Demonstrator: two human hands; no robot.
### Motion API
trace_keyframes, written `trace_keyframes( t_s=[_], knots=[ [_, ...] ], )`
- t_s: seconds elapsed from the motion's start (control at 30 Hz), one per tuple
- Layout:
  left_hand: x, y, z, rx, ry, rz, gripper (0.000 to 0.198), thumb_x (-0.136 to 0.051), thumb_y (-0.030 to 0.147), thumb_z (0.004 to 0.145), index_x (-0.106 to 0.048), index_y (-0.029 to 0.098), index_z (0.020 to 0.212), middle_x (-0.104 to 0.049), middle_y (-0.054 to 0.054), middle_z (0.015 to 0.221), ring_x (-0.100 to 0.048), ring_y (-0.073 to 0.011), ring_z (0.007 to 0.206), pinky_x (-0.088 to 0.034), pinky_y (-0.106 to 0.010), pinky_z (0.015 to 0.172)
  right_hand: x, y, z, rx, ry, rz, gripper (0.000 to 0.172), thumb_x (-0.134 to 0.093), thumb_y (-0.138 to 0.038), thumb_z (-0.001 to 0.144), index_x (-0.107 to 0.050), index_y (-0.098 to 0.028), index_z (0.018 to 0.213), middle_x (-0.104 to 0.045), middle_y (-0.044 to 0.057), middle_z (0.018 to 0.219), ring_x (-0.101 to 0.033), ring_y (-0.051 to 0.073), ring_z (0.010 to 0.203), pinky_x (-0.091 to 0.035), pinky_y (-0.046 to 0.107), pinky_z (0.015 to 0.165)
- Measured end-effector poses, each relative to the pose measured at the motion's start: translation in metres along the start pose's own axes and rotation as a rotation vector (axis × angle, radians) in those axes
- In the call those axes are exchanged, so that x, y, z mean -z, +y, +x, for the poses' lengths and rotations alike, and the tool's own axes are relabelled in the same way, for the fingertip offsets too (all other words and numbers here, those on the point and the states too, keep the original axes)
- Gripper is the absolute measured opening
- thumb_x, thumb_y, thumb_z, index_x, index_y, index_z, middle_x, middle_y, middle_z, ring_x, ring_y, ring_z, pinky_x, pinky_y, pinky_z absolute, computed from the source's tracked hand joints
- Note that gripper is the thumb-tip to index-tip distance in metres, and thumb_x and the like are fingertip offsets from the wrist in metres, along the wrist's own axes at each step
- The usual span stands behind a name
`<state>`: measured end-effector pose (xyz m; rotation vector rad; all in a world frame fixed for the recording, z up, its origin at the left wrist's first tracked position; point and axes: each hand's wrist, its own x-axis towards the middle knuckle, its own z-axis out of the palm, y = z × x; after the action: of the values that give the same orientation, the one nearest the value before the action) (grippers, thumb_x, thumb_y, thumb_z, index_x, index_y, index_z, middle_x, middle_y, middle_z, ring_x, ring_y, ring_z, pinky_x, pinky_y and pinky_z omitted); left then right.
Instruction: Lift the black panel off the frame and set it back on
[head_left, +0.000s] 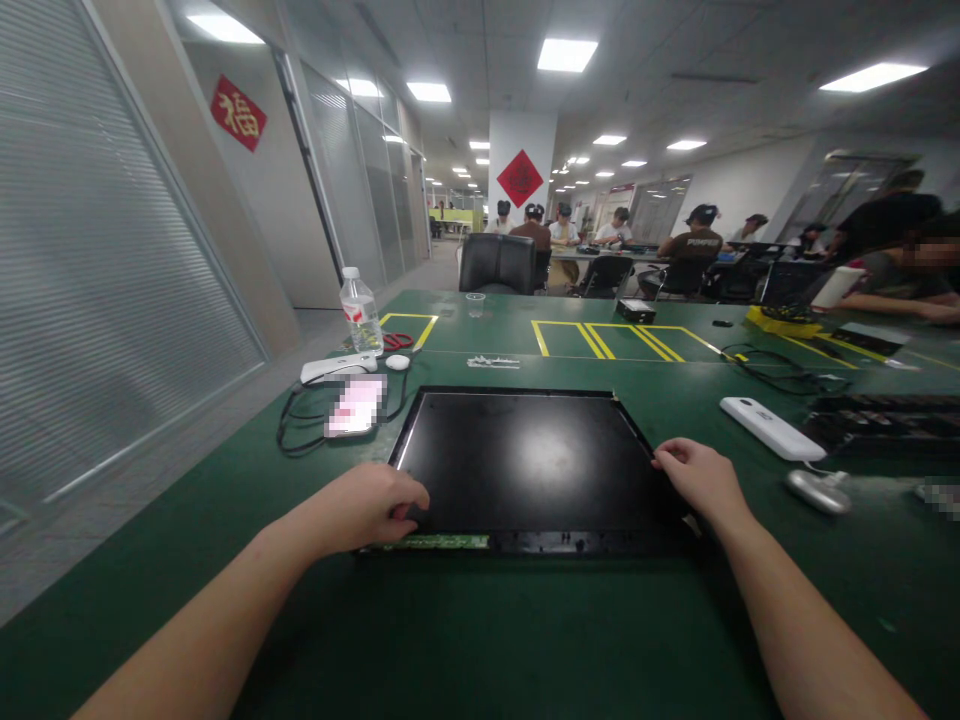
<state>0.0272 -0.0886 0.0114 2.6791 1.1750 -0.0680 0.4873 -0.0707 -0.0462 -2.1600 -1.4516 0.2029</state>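
A flat black display panel [480, 460] in a dark frame lies on the green table in front of me. A strip of green circuit board [450, 542] shows along its near edge, at the left. My left hand [379, 505] is over the panel's near left corner, fingers curled, with a gap between thumb and forefinger and nothing visible in it. At the right side, my right hand [697, 480] has thumb and forefinger closed on the frame's edge. Its other fingers are partly hidden.
Left of the panel are a phone [356, 405], a white power strip [337, 368], a water bottle [361, 312] and red-handled scissors [397, 342]. To the right lie a white power bank [772, 428] and a silver mouse-like object [817, 490]. Several people sit farther back.
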Motion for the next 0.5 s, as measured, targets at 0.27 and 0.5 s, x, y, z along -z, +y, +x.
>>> trace_keyframes(
  t_s=[0.27, 0.5],
  knots=[
    [0.0, 0.0009, 0.0006, -0.024, -0.004, 0.007, 0.025, -0.058, 0.012, 0.075, -0.075, 0.021, 0.092, -0.07, 0.0, 0.073, -0.063, -0.0148, 0.063, -0.039, -0.023, 0.058, 0.0014, -0.0014, -0.0003, -0.028, -0.035, -0.004, 0.023, -0.052, -0.037, 0.076, -0.072, -0.025, 0.08, -0.074, 0.002, 0.08, -0.065, 0.024, 0.082, -0.043, 0.033, 0.068],
    [-0.0014, 0.0, 0.0007, -0.05, 0.001, 0.015, 0.024, -0.057, 0.011, 0.075, -0.075, 0.021, 0.087, -0.071, -0.001, 0.077, -0.064, -0.015, 0.066, -0.04, -0.023, 0.06, 0.0014, -0.0025, -0.0002, -0.017, -0.009, 0.005, 0.022, -0.053, -0.036, 0.074, -0.072, -0.025, 0.078, -0.074, 0.002, 0.079, -0.065, 0.023, 0.079, -0.043, 0.033, 0.067]
  ],
)
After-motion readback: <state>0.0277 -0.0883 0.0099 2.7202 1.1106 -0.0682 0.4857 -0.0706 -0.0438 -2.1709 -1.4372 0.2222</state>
